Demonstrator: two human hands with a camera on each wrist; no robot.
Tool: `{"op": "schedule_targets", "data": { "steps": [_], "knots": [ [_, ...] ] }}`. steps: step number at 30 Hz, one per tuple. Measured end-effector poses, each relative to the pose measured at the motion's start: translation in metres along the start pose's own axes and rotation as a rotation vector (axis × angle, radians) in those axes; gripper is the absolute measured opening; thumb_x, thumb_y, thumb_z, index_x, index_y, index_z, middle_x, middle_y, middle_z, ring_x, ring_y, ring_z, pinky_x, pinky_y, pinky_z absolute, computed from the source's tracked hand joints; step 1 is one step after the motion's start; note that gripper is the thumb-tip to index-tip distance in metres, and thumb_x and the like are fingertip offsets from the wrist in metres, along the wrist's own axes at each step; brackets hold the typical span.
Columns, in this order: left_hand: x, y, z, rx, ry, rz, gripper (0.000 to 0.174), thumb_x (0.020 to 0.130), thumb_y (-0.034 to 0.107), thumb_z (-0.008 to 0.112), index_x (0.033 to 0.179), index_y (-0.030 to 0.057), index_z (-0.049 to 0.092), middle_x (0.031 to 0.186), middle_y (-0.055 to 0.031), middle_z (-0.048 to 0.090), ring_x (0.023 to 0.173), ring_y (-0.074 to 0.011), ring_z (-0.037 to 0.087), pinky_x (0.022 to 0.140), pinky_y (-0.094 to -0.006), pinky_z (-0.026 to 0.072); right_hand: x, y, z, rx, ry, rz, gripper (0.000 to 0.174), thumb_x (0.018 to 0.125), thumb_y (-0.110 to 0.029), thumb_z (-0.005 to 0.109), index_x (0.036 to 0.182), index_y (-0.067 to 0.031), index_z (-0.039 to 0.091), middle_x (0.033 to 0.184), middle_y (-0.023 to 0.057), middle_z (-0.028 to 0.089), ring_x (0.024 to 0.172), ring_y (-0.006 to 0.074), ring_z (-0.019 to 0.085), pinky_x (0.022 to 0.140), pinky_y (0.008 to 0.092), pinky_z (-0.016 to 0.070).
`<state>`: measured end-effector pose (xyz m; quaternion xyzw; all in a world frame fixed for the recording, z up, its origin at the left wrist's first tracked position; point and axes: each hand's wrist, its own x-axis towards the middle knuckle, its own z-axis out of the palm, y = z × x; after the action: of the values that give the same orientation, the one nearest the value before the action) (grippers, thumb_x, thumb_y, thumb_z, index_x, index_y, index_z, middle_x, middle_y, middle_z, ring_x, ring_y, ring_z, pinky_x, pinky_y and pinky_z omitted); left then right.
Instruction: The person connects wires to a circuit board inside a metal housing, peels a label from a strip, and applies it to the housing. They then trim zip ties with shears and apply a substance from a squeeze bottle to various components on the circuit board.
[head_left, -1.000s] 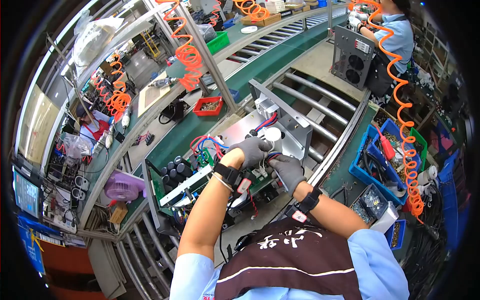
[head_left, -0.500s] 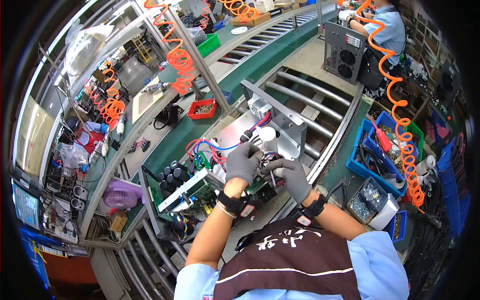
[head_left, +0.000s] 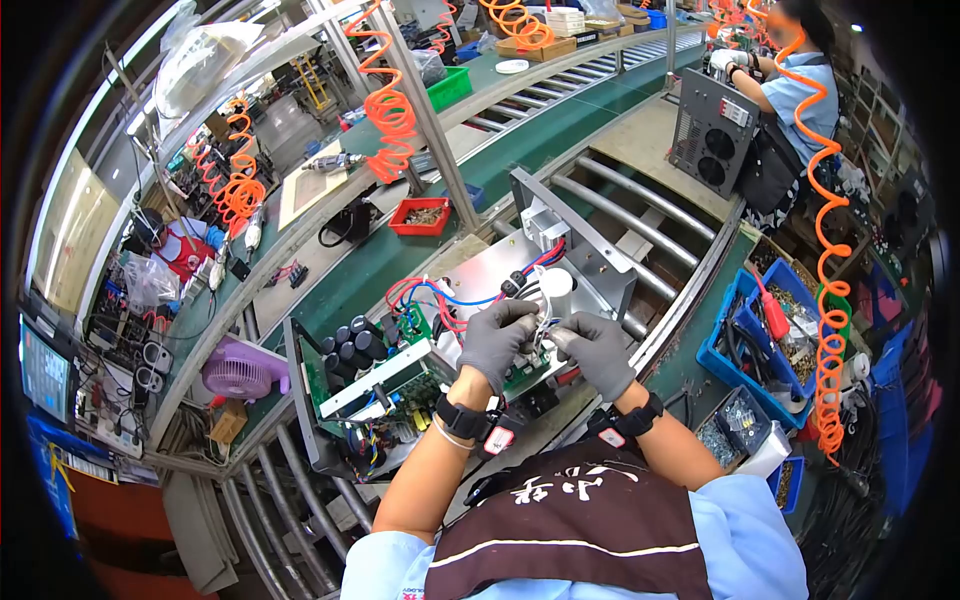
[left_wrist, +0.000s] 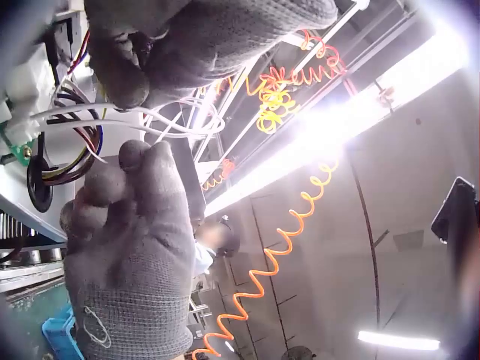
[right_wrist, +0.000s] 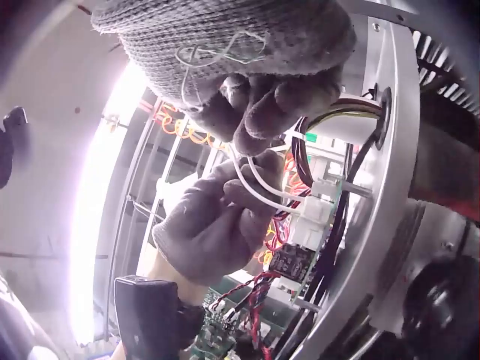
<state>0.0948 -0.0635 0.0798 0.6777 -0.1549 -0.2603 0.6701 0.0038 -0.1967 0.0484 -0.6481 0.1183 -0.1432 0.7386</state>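
We record: left hand (head_left: 495, 340) and right hand (head_left: 600, 358), close together, pinching white wires (right_wrist: 262, 198); dark apron (head_left: 570, 525), white Chinese characters (head_left: 533, 491).

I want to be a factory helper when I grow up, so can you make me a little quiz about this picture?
1. How many round fans show on the grey box at the head view's upper right? A) one B) two C) four

2. True or false: the left hand and the right hand are both gloved.

3. Fill in the colour: in the right wrist view, the two wires curving from the pale block to the right hand are ____.

Key: 1. B; 2. true; 3. white
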Motion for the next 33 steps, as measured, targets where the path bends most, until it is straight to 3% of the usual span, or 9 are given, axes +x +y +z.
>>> {"op": "schedule_targets", "data": {
  "steps": [14, 16, 21, 22, 23, 25, 27, 28, 33],
  "knots": [
    [0.008, -0.024, -0.001, 0.084, 0.04, 0.081, 0.019, 0.084, 0.004, 0.056, 0.101, -0.0019, 0.062, 0.08, -0.0051, 0.062, 0.065, -0.0103, 0.055, 0.059, -0.0241, 0.0465, 0.002, 0.0, 0.022, -0.154, 0.149, -0.201, 0.013, 0.079, -0.011, 0.063, 0.075, 0.0013, 0.063, 0.059, 0.002, 0.058, 0.053, 0.0045, 0.051, 0.048, 0.0217, 0.0406],
    [0.012, -0.037, 0.002, 0.21, 0.114, 0.165, 0.02, 0.082, 0.008, 0.056, 0.1, 0.001, 0.062, 0.086, -0.008, 0.065, 0.074, -0.014, 0.059, 0.069, -0.028, 0.047, -0.001, -0.005, 0.024, -0.275, 0.096, -0.308, 0.011, 0.079, -0.011, 0.064, 0.078, 0.0009, 0.064, 0.06, 0.0042, 0.06, 0.054, 0.0063, 0.054, 0.049, 0.0225, 0.0426],
    [0.005, -0.033, 0.014, 0.407, 0.244, 0.341, 0.021, 0.078, 0.006, 0.057, 0.097, 0.0013, 0.062, 0.088, -0.01, 0.066, 0.079, -0.0165, 0.06, 0.073, -0.0281, 0.0476, 0.001, -0.011, 0.024, -0.338, 0.064, -0.641, 0.009, 0.08, -0.009, 0.064, 0.082, -0.0008, 0.066, 0.06, 0.0068, 0.061, 0.053, 0.0105, 0.058, 0.049, 0.0233, 0.0438],
    [0.003, -0.032, 0.015, 0.426, 0.239, 0.326, 0.019, 0.079, 0.006, 0.055, 0.097, 0.0025, 0.062, 0.089, -0.0117, 0.065, 0.08, -0.0216, 0.061, 0.074, -0.0298, 0.0474, 0.001, -0.011, 0.024, -0.391, 0.076, -0.738, 0.008, 0.08, -0.008, 0.064, 0.083, -0.0011, 0.066, 0.06, 0.0076, 0.061, 0.053, 0.0118, 0.058, 0.049, 0.0233, 0.0439],
    [0.003, -0.031, 0.016, 0.448, 0.231, 0.313, 0.018, 0.081, 0.006, 0.054, 0.097, 0.0037, 0.061, 0.09, -0.0134, 0.064, 0.081, -0.0267, 0.062, 0.075, -0.0315, 0.0472, 0.002, -0.009, 0.024, -0.392, 0.072, -0.738, 0.008, 0.08, -0.008, 0.064, 0.083, -0.0011, 0.066, 0.06, 0.0076, 0.061, 0.053, 0.0118, 0.058, 0.049, 0.0233, 0.0439],
    [0.007, -0.037, 0.014, 0.405, 0.22, 0.294, 0.019, 0.08, 0.006, 0.054, 0.097, 0.0037, 0.062, 0.089, -0.0138, 0.064, 0.08, -0.0254, 0.062, 0.073, -0.0316, 0.0475, 0.007, 0.0, 0.025, -0.381, 0.176, -0.615, 0.01, 0.079, -0.011, 0.066, 0.083, -0.0018, 0.067, 0.061, 0.0085, 0.061, 0.052, 0.0148, 0.059, 0.049, 0.0246, 0.0443],
    [0.008, -0.039, 0.01, 0.373, 0.254, 0.361, 0.018, 0.081, 0.006, 0.057, 0.098, 0.0005, 0.061, 0.084, -0.0077, 0.064, 0.072, -0.0129, 0.058, 0.065, -0.0253, 0.0471, 0.01, 0.005, 0.02, -0.459, 0.224, -0.559, 0.012, 0.079, -0.014, 0.066, 0.083, -0.0021, 0.067, 0.061, 0.0082, 0.061, 0.053, 0.0153, 0.059, 0.051, 0.0254, 0.0447],
    [0.009, -0.038, 0.009, 0.372, 0.255, 0.361, 0.018, 0.081, 0.006, 0.057, 0.098, 0.0005, 0.061, 0.084, -0.0077, 0.064, 0.072, -0.0129, 0.058, 0.065, -0.0253, 0.0471, 0.011, 0.006, 0.016, -0.534, 0.273, -0.5, 0.014, 0.078, -0.016, 0.066, 0.083, -0.0025, 0.067, 0.061, 0.0078, 0.062, 0.054, 0.0159, 0.059, 0.052, 0.0263, 0.0451],
    [0.009, -0.026, 0.005, 0.01, 0.085, 0.14, 0.017, 0.087, 0.005, 0.053, 0.102, 0.0007, 0.059, 0.078, -0.0022, 0.059, 0.062, -0.0063, 0.052, 0.051, -0.0194, 0.0406, 0.015, -0.003, 0.001, -0.392, 0.075, -0.221, 0.018, 0.078, -0.019, 0.065, 0.084, -0.0022, 0.068, 0.065, 0.0067, 0.063, 0.059, 0.0109, 0.058, 0.055, 0.0261, 0.0442]
  ]
}}
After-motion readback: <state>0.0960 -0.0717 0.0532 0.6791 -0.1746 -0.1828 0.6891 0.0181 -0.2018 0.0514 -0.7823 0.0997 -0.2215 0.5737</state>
